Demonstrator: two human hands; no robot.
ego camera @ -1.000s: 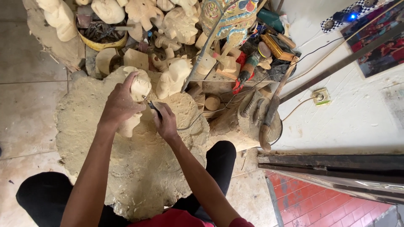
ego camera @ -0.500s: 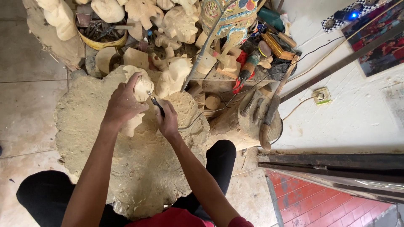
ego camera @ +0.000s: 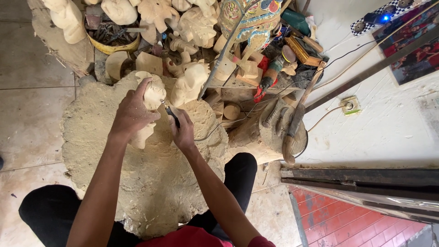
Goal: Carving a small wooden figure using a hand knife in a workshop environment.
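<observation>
A broad, rough slab (ego camera: 137,183) of pale wood lies on the tiled floor (ego camera: 27,114) and fills the space between the person's knees. Near the slab's far edge, the left hand (ego camera: 132,114) is wrapped tight around a pale carving (ego camera: 148,107), holding it against the slab. Just right of the carving, the right hand (ego camera: 183,130) is closed on a dark-handled chisel (ego camera: 171,112), its tip at the carving's side. Beyond the slab's far edge, unfinished figures (ego camera: 192,82) stand crowded together, with a yellow bowl (ego camera: 114,43) of tools and a painted figure (ego camera: 251,23) behind them. Right of the slab stands a stump (ego camera: 270,132) with a mallet (ego camera: 295,123) leaning on it. Farther right is a white wall (ego camera: 379,132) with a socket (ego camera: 350,105) and a cable (ego camera: 324,114), and red tiles (ego camera: 347,219) show at its near end.
</observation>
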